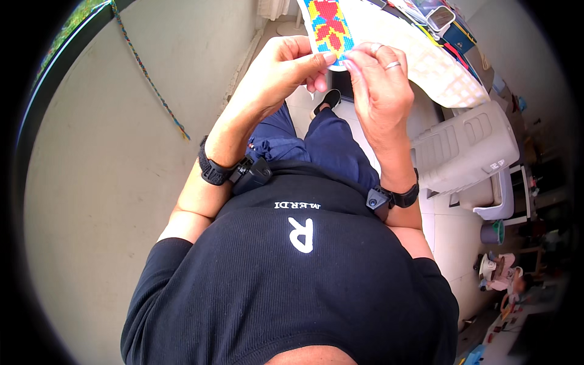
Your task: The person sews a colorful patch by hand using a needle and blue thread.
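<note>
A white-edged piece of cross-stitch (329,27), shaped like a shoe insole, is held up in front of me with its rounded end towards me. Its pattern is red and yellow on blue. My left hand (292,61) pinches the left side of that end, thumb on top and fingers underneath. At the right side of the same end, my right hand (383,82) grips the edge between thumb and fingertips; it wears two rings. I see no needle or thread at the fingertips. The far end of the piece runs out of the picture.
A table with a pale checked cloth (449,86) stands ahead to the right, with several items along its far side. Beside it are stacked plastic chairs (470,141) and a bin (492,232). A wall (105,182) and a hanging braided cord (146,73) are left. A person (502,273) sits far right.
</note>
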Demonstrator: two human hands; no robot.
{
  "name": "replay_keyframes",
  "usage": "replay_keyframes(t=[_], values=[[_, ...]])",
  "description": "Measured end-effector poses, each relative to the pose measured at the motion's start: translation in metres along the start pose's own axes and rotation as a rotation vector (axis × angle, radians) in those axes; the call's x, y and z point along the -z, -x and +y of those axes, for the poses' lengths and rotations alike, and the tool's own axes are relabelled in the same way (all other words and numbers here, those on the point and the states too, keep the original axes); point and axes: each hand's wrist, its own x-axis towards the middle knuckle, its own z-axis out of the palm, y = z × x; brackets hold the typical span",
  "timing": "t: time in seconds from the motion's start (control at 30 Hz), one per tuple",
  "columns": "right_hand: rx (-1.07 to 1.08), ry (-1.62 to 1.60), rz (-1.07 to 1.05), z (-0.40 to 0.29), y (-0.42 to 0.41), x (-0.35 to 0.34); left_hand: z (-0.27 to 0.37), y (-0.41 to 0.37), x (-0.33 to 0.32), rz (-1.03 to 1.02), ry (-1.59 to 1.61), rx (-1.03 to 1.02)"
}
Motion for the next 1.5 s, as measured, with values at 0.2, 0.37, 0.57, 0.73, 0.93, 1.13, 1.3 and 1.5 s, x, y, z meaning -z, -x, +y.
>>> replay_keyframes(t=[0.2,0.37,0.57,0.73,0.93,1.13,1.3,1.5], values=[[0.010,-0.061,-0.055,-0.003,-0.004,-0.002,-0.004,0.001,-0.004,0.025,-0.055,0.027],[-0.575,-1.344,-0.014,-0.006,-0.016,0.030,-0.016,-0.008,0.005,0.071,-0.005,0.038],[-0.404,-0.532,0.620,0.036,-0.018,0.100,-0.022,-0.014,0.022,0.283,-0.226,-0.009],[-0.372,-0.443,0.372,0.020,-0.005,0.072,-0.026,-0.013,-0.001,0.143,-0.163,-0.004],[-0.517,-0.450,-0.113,0.007,0.011,0.027,-0.016,-0.006,-0.012,0.057,-0.114,-0.052],[-0.313,-0.223,-0.153,0.008,0.011,0.023,-0.015,-0.010,-0.013,0.037,-0.130,-0.060],[-0.300,-0.192,-0.154,0.010,0.010,0.027,-0.014,-0.011,-0.017,0.039,-0.140,-0.073],[-0.285,-0.178,-0.159,0.013,0.009,0.027,-0.018,-0.015,-0.015,0.023,-0.154,-0.076]])
